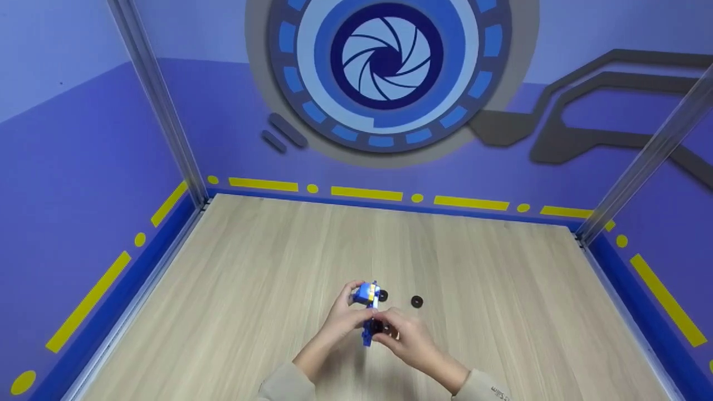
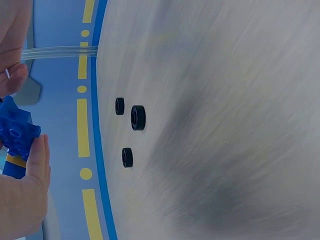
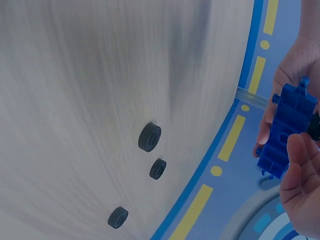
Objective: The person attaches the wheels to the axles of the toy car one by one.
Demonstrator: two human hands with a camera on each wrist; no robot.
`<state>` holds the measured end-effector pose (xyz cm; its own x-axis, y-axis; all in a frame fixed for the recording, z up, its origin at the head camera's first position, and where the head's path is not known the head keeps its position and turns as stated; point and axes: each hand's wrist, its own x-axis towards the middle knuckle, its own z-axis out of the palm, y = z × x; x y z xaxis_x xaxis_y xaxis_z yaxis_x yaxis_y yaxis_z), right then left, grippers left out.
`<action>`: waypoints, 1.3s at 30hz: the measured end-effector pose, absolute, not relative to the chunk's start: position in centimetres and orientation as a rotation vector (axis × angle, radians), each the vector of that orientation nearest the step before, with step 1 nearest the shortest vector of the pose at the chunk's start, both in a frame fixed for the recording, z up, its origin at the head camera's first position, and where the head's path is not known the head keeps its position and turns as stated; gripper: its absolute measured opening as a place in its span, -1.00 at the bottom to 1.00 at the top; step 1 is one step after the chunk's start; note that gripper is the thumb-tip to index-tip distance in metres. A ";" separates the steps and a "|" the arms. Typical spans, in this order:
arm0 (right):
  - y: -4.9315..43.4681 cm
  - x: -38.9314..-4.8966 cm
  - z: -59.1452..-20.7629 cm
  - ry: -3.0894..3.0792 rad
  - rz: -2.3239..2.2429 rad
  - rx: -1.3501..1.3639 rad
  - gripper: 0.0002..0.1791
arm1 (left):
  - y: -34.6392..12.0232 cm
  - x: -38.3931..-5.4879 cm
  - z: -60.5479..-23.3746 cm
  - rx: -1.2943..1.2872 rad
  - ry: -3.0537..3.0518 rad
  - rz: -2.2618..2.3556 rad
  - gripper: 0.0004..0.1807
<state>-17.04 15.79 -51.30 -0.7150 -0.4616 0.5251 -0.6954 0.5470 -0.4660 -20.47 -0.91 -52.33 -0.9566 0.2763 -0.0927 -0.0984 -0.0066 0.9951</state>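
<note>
A blue toy vehicle [image 1: 365, 293] with yellow and white parts is held above the table. My left hand [image 1: 340, 318] grips it from the left side, fingers curled round its body. In the right wrist view its blue underside [image 3: 291, 116] shows, with small knobs at the ends. At its near part, my right hand [image 1: 411, 337] pinches a black wheel [image 3: 314, 126] against the vehicle's side; fingers hide much of that wheel. On the table lie two small black wheels, a right one [image 1: 416, 301] and a left one [image 2: 127, 157], plus a larger wheel [image 2: 138, 118].
The wood-grain table [image 1: 267, 267] is enclosed by blue printed walls [image 1: 211, 122] with yellow dashes. Metal posts rise at the two far corners, one at the left [image 1: 161, 100]. The larger wheel lies nearer me than the small ones, partly behind the right hand.
</note>
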 end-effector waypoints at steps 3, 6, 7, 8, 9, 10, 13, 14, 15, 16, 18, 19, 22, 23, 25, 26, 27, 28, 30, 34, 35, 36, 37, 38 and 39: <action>15.7 -16.9 -51.3 -2.441 0.943 0.945 -0.69 | -0.9 -20.3 -52.2 0.198 2.030 2.043 -0.29; 15.6 -16.8 -51.3 -2.434 0.934 0.938 -0.72 | -0.8 -20.3 -52.1 0.205 2.046 2.036 -0.27; 15.6 -16.8 -51.3 -2.429 0.925 0.937 -0.73 | -0.8 -20.2 -52.2 0.200 2.050 2.034 -0.27; 15.5 -16.7 -51.3 -2.420 0.916 0.940 -0.73 | -0.8 -20.2 -52.2 0.195 2.049 2.037 -0.27; 15.5 -16.6 -51.3 -2.412 0.907 0.940 -0.74 | -0.8 -20.2 -52.2 0.187 2.047 2.039 -0.27; 15.5 -16.6 -51.3 -2.405 0.897 0.939 -0.74 | -0.8 -20.2 -52.2 0.183 2.044 2.042 -0.27; 15.3 -16.4 -51.3 -2.379 0.867 0.929 -0.75 | -0.7 -20.2 -52.1 0.158 2.039 2.056 -0.28; 15.3 -16.4 -51.3 -2.370 0.859 0.922 -0.75 | -0.7 -20.1 -52.0 0.151 2.038 2.062 -0.28; 15.3 -16.3 -51.2 -2.362 0.852 0.912 -0.75 | -0.7 -20.0 -51.8 0.141 2.036 2.068 -0.29; 15.2 -16.3 -51.3 -2.351 0.843 0.904 -0.75 | -0.6 -19.9 -51.6 0.132 2.031 2.076 -0.30; 15.1 -16.2 -51.3 -2.325 0.826 0.894 -0.75 | -0.6 -19.5 -50.8 0.123 2.029 2.090 -0.32; 15.1 -16.2 -51.3 -2.312 0.824 0.891 -0.75 | -0.5 -19.3 -50.5 0.115 2.027 2.096 -0.32; 15.0 -16.2 -51.3 -2.285 0.820 0.886 -0.75 | -0.4 -18.8 -49.4 0.089 2.034 2.106 -0.34; 15.0 -16.2 -51.3 -2.279 0.826 0.885 -0.75 | -0.3 -18.7 -49.2 0.083 2.040 2.107 -0.34; 14.9 -16.2 -51.2 -2.272 0.842 0.880 -0.76 | -0.2 -18.7 -49.2 0.063 2.045 2.113 -0.33; 14.9 -16.2 -51.2 -2.267 0.845 0.876 -0.77 | -0.1 -18.8 -49.4 0.055 2.055 2.111 -0.33; 14.9 -16.1 -51.2 -2.262 0.847 0.872 -0.77 | -0.1 -18.9 -49.6 0.052 2.065 2.112 -0.31; 14.9 -16.1 -51.3 -2.256 0.853 0.870 -0.77 | 0.0 -19.0 -49.9 0.047 2.075 2.112 -0.31; 14.8 -16.1 -51.3 -2.245 0.865 0.864 -0.76 | 0.1 -19.1 -50.4 0.044 2.113 2.104 -0.30; 14.5 -15.8 -51.4 -2.241 0.893 0.847 -0.75 | 0.3 -19.2 -51.0 0.048 2.216 2.060 -0.32; 14.4 -15.7 -51.4 -2.244 0.898 0.837 -0.75 | 0.3 -19.2 -51.0 0.049 2.238 2.050 -0.32; 14.3 -15.6 -51.4 -2.248 0.900 0.825 -0.75 | 0.3 -19.2 -51.0 0.052 2.257 2.042 -0.33; 14.2 -15.5 -51.4 -2.252 0.894 0.810 -0.75 | 0.3 -19.2 -51.0 0.048 2.266 2.041 -0.34; 14.1 -15.5 -51.4 -2.259 0.887 0.792 -0.75 | 0.4 -19.2 -51.0 0.045 2.277 2.044 -0.34; 14.0 -15.4 -51.4 -2.266 0.876 0.773 -0.75 | 0.4 -19.2 -51.0 0.037 2.289 2.047 -0.35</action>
